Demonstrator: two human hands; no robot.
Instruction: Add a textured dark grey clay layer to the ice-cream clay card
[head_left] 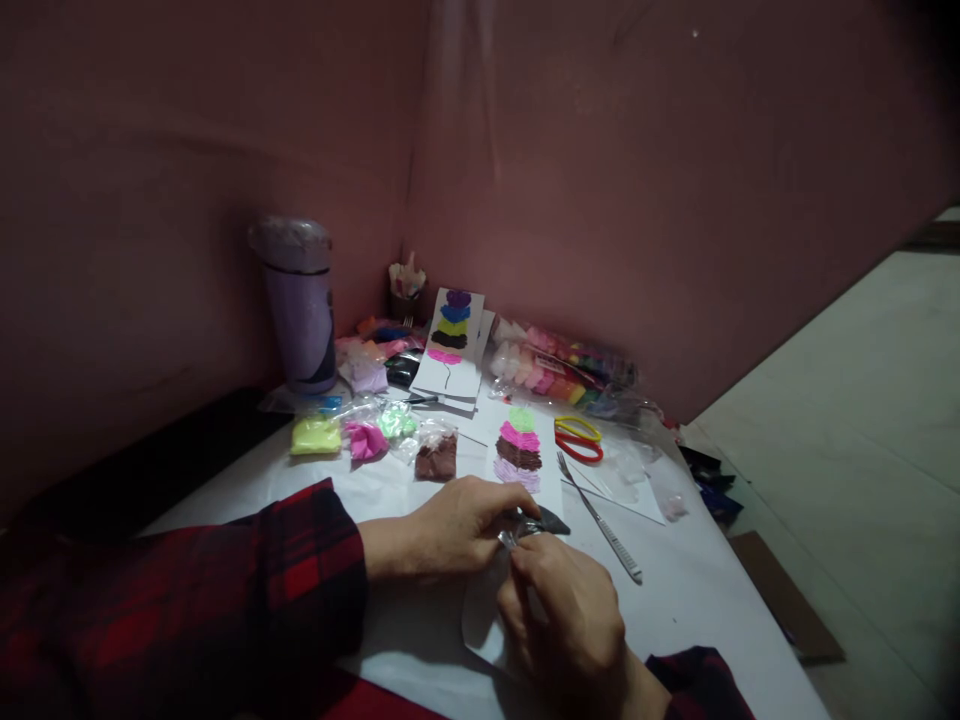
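My left hand [465,522] reaches in from the left, its fingers closed on a small packet of black clay [553,521] in clear plastic. My right hand [574,605] is closed too, its fingertips pinching the plastic on the near side. Both hands meet over a white sheet, partly hiding it. Just beyond them lies a card with clay bands [519,440] in green, pink, brown and lilac. To the right, a fork [604,525] rests at a slant on the table.
Bags of yellow clay [316,436], pink clay [366,440], green clay [397,420] and brown clay [436,455] line the left. Red-and-yellow scissors [578,439] lie beyond the fork. Behind stand a purple tumbler [300,310], another banded card [450,340] and bagged clay [555,365] by the wall.
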